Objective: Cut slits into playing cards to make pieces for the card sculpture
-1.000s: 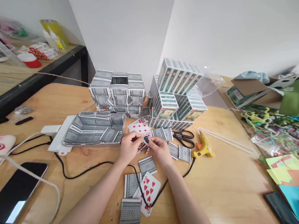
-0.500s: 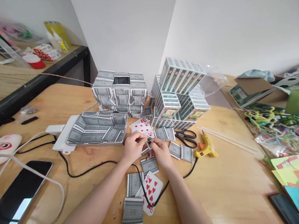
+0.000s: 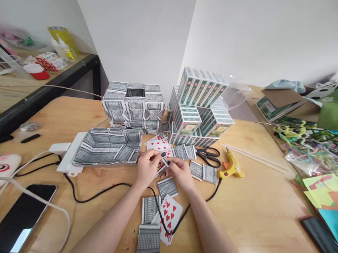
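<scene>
Both hands meet over the middle of the table, gripping one playing card between them. My left hand pinches its left side, and my right hand has the thumb and fingers closed on its right side. Fingers cover much of this card. Face-up diamond cards lie just beyond the hands. Folded cards with grey patterned backs lie nearer to me, beside a nine of hearts crossed by a black cable. More folded cards lie to the right of my fingers.
Left of my hands is an open tray made of cards; behind it stands a card-built block. Card boxes are stacked at back right. Black scissors, a yellow glue gun and glue sticks lie right. A phone lies left.
The card between my hands has tilted, showing a narrow pale edge between the fingertips. Both hands stay in nearly the same place; the whole view has shifted slightly.
</scene>
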{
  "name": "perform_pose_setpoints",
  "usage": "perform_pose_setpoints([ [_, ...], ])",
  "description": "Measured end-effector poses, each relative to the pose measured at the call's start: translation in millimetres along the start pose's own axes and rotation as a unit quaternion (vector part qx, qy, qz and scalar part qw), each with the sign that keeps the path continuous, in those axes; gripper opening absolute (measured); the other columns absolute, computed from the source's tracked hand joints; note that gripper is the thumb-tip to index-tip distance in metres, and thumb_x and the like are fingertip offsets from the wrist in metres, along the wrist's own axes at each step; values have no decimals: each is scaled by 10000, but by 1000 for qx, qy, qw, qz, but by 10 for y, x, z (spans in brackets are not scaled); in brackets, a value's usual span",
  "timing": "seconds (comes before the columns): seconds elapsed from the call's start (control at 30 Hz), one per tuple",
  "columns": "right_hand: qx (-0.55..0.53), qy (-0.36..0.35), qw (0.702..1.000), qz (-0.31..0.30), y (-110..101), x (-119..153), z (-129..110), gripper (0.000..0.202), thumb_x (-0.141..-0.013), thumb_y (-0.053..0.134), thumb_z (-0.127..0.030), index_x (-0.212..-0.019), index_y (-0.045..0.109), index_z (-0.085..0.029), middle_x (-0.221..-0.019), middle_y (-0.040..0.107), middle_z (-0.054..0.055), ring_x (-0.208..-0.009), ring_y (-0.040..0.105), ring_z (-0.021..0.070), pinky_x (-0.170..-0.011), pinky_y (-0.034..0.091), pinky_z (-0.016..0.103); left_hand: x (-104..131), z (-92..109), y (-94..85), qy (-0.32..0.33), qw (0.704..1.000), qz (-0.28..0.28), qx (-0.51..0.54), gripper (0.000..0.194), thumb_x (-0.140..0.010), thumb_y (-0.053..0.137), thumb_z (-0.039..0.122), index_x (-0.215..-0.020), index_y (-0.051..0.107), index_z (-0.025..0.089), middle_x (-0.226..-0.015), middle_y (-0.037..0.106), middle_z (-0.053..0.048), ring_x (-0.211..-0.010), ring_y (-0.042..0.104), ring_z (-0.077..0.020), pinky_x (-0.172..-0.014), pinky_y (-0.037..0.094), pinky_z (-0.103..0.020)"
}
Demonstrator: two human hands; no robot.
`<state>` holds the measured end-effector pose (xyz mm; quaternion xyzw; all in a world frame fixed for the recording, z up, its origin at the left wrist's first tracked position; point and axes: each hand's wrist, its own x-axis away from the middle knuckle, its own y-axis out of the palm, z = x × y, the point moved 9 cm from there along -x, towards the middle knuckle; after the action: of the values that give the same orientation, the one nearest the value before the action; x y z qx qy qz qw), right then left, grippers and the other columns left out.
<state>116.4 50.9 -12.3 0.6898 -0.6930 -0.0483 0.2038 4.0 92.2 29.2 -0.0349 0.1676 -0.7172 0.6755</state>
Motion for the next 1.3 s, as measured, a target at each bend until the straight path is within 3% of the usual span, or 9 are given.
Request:
perform_pose_setpoints([
  [0.1, 29, -8, 999, 14, 12, 0, -22, 219, -731, 579, -382, -764, 563, -166, -405, 509, -68, -334, 495, 109, -393, 433, 232, 28, 13, -12, 8, 1000, 12, -17, 144, -758, 526, 264, -674, 583, 162, -664, 619, -5, -618, 551, -124, -602, 426, -229],
  [0.23, 101, -43, 990, 88, -93, 33, -83, 284, -739, 566, -451, -711, 528, -171, -376, 481, -73, -299, 448, 97, -348, 377, 211, 50, 39, 10, 36, 998, 5, -48, 145, -768, 522, 272, -686, 581, 168, -668, 624, -10, -623, 556, -129, -603, 427, -233],
  [0.33, 161, -79, 975, 129, -149, 83, -153, 292, -769, 528, -452, -707, 532, -167, -379, 484, -63, -307, 440, 93, -357, 362, 207, 52, 78, 34, 60, 996, -7, -71, 165, -795, 487, 271, -699, 575, 171, -669, 617, -13, -627, 551, -128, -608, 424, -233],
  [0.5, 211, -93, 962, 145, -155, 120, -203, 272, -798, 497, -423, -703, 545, -173, -382, 490, -52, -324, 443, 95, -379, 362, 209, 38, 115, 69, 70, 993, -26, -88, 187, -786, 505, 301, -654, 544, 175, -649, 584, -3, -622, 527, -125, -609, 410, -231],
  [0.77, 146, -54, 985, 69, -59, 31, -104, 267, -733, 575, -443, -715, 536, -180, -384, 483, -68, -312, 422, 93, -351, 328, 209, 29, 58, 29, 41, 996, -10, -75, 231, -786, 495, 280, -589, 549, 172, -578, 549, 11, -578, 487, -113, -575, 383, -226],
  [0.9, 135, -68, 986, 75, -89, 43, -144, 250, -743, 579, -414, -707, 526, -172, -408, 478, -69, -328, 397, 71, -349, 312, 191, 29, 76, 30, 40, 998, -20, -41, 187, -780, 515, 294, -664, 595, 171, -654, 600, -5, -635, 531, -124, -630, 412, -233],
  [1.03, 72, -99, 987, 105, -175, 58, -218, 234, -779, 546, -406, -741, 474, -187, -449, 516, -60, -365, 455, 81, -397, 377, 200, -14, -50, 50, -23, 998, -21, 61, 202, -709, 599, 307, -844, 603, 158, -801, 637, -37, -717, 577, -147, -647, 451, -246],
  [1.17, 3, -100, 990, 102, -177, 34, -201, 273, -758, 565, -434, -764, 400, -217, -493, 527, -67, -399, 519, 107, -419, 409, 220, -39, -185, 146, -77, 988, -44, 125, 227, -639, 650, 290, -786, 564, 140, -722, 622, -20, -665, 581, -145, -610, 459, -246],
  [1.3, 15, -79, 992, 99, -162, 10, -133, 285, -740, 581, -443, -742, 400, -222, -509, 507, -61, -439, 537, 124, -431, 413, 231, -43, -260, 174, -99, 986, -53, 125, 186, -649, 629, 297, -713, 560, 137, -644, 601, -3, -626, 570, -144, -582, 445, -244],
])
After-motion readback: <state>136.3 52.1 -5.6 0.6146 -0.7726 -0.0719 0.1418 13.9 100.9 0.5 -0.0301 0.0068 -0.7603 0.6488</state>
